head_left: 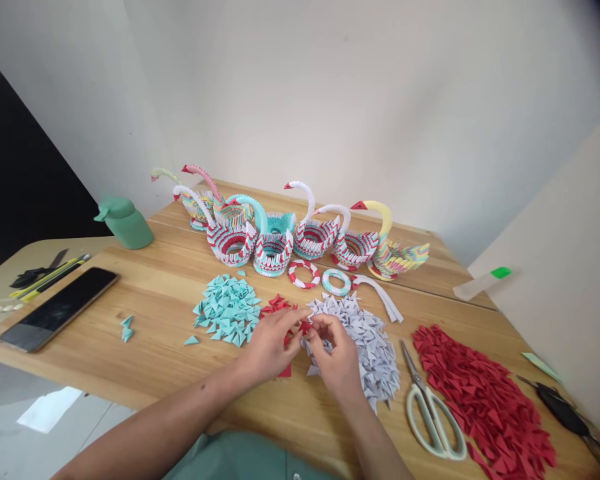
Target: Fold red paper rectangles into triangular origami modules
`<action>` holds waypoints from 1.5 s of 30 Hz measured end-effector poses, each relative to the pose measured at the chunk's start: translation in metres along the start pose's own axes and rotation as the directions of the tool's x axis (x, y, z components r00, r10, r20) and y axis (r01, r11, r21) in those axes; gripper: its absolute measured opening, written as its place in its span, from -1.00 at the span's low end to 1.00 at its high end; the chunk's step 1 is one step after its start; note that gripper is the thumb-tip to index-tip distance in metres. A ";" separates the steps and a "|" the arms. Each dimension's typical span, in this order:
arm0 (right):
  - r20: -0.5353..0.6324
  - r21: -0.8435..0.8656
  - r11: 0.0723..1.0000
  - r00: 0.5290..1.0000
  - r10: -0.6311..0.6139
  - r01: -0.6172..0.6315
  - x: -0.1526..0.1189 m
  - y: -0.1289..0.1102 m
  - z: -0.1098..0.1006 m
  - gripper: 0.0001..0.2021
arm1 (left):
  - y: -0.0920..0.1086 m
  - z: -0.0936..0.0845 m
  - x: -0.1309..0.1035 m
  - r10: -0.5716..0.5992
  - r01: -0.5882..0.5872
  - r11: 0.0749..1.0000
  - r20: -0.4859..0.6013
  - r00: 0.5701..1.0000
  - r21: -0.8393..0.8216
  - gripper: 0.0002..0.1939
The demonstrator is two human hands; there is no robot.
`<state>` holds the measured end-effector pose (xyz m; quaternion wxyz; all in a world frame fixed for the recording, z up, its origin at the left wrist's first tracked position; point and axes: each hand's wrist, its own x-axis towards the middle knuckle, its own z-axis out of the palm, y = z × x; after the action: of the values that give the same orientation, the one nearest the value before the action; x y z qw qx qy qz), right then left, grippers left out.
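Observation:
My left hand (276, 339) and my right hand (337, 350) meet over the middle of the table, fingertips pinched together on a small folded red paper piece (305, 327). Part of that piece is hidden by the fingers. Just behind my left hand lies a small heap of red paper triangles (279, 305), and a flat bit of red paper (285, 371) shows below it. A pile of pale lilac triangles (377, 350) spreads beside and behind my right hand. To the left is a pile of turquoise triangles (229, 308).
Several folded-paper swans (274, 253) stand along the back, with a red-and-white ring (304, 274), a turquoise-and-white ring (337, 282) and a white paper neck (383, 299) before them. Scissors (430, 413) and a large red pile (485, 400) lie right; a phone (60, 308) and green jug (126, 223) left.

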<state>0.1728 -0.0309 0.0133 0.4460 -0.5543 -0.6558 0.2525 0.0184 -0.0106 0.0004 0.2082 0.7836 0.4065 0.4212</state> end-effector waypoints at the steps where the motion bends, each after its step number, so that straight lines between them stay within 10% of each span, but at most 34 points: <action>1: 0.002 0.003 1.000 1.000 0.002 -0.002 0.000 0.000 0.000 -0.88 | 0.000 0.000 0.000 0.002 -0.002 1.000 -0.003 1.000 0.005 -0.55; 8: 0.066 0.118 0.991 0.997 0.051 -0.059 0.001 -0.003 -0.001 -0.90 | 0.002 0.000 0.001 -0.024 0.024 1.000 0.010 1.000 -0.007 -0.55; 17: 0.200 0.304 0.921 0.961 0.190 -0.246 0.006 -0.004 -0.010 -0.74 | -0.002 0.002 0.008 -0.312 0.348 0.732 0.165 0.935 -0.586 -0.58; 45: 0.171 0.242 0.956 0.977 0.127 -0.166 0.006 0.000 -0.009 -0.80 | 0.005 -0.004 0.006 -0.180 0.193 0.925 0.069 0.981 -0.327 -0.57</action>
<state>0.1805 -0.0266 0.0193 0.4417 -0.5185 -0.6072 0.4091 0.0195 -0.0087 0.0092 0.3838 0.7028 0.3985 0.4472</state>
